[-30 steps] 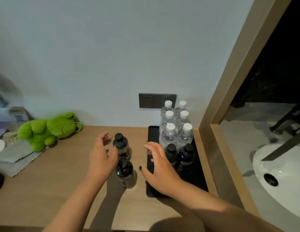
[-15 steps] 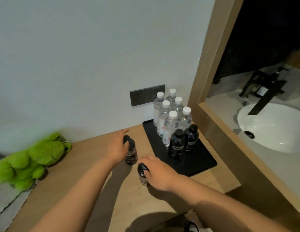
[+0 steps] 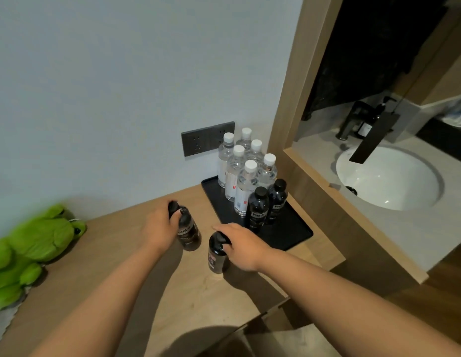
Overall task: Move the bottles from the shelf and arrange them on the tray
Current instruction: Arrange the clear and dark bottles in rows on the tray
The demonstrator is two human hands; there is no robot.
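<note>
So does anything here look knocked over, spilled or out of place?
Nothing spilled or toppled. Two dark bottles stand off the tray, held by the left hand and right hand. A green plush toy seems an odd neighbour.

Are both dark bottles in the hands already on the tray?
No, the left hand and right hand each grip a dark bottle standing on the wooden counter, beside the tray.

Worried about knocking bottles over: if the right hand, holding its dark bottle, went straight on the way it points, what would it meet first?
Probably the dark bottle gripped by the left hand; the right hand points that way, toward the wall. Depth is unclear.
</note>
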